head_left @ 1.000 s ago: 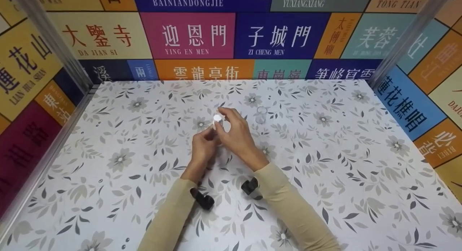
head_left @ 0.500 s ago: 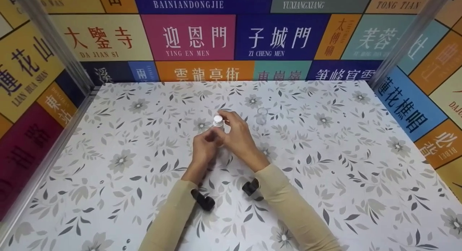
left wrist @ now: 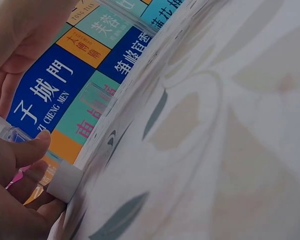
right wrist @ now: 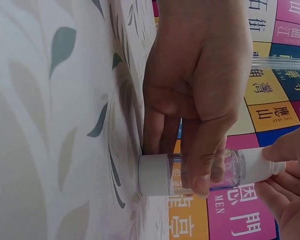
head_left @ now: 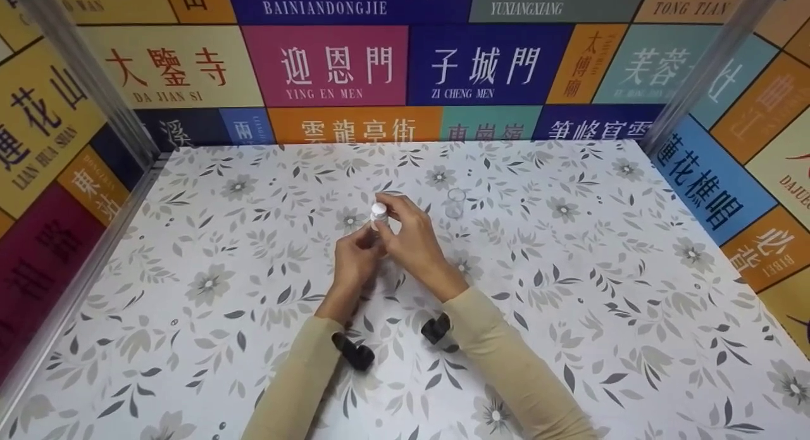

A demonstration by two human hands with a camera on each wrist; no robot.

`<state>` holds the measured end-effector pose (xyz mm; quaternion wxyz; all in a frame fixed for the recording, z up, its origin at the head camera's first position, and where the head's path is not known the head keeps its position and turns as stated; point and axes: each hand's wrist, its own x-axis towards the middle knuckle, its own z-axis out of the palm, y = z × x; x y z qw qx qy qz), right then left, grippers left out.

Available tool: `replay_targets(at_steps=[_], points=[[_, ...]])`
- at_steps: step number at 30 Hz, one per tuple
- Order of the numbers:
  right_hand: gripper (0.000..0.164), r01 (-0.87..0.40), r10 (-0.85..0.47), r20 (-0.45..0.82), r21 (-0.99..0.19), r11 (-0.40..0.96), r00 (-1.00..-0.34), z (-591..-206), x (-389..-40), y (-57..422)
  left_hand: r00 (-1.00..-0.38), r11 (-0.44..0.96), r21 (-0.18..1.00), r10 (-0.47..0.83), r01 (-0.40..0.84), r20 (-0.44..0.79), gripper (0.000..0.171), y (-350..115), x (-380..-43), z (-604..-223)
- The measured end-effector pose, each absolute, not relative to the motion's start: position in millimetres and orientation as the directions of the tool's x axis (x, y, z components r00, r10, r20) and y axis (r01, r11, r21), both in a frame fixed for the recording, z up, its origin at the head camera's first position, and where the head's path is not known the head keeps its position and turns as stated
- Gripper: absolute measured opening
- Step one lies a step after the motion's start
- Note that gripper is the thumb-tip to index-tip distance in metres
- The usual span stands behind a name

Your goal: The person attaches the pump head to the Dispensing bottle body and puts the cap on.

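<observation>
A small clear bottle (right wrist: 179,172) with a white base (right wrist: 154,175) and a white pump top (head_left: 378,209) stands upright, its base right at the tabletop in the right wrist view. My left hand (head_left: 355,260) grips the clear body, thumb on one side and fingers on the other; the left wrist view shows this thumb (left wrist: 32,150) across it. With thumb and fingers, my right hand (head_left: 414,237) pinches the white top (right wrist: 257,164) from the other side. Behind the right hand stands a clear cap (head_left: 455,204), also visible as a clear cylinder (left wrist: 97,97) in the left wrist view.
A white cloth with grey flowers and leaves covers the table (head_left: 557,301). Panels with coloured signs (head_left: 326,65) rise behind and at both sides. Transparent posts (head_left: 702,79) stand at the back corners. Black wrist cameras (head_left: 353,351) are strapped to both sleeves.
My right thumb moves from the bottle's top down its side, then back up to the white top. The left hand keeps its grip on the body. The clear cap stays put.
</observation>
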<state>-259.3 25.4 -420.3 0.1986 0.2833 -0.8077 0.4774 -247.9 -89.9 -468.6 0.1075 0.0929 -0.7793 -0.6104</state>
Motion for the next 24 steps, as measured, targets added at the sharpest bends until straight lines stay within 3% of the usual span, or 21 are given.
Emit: replay_targets(at_steps=[11, 18, 24], points=[[0.045, -0.663, -0.278, 0.611, -0.603, 0.444, -0.741, -421.9, -260.0, 28.1, -0.958, 0.286, 0.958, -0.273, 0.008, 0.089, 0.041, -91.0, -246.5, -469.1], [0.044, -0.629, -0.302, 0.552, -0.664, 0.404, -0.777, -421.6, -257.3, 26.6, -0.959, 0.262, 0.965, -0.27, 0.01, 0.084, 0.043, -90.9, -245.8, -470.8], [0.045, -0.635, -0.283, 0.57, -0.654, 0.412, -0.771, -421.9, -257.9, 30.4, -0.96, 0.265, 0.964, -0.268, 0.013, 0.087, 0.043, -88.4, -246.2, -469.3]])
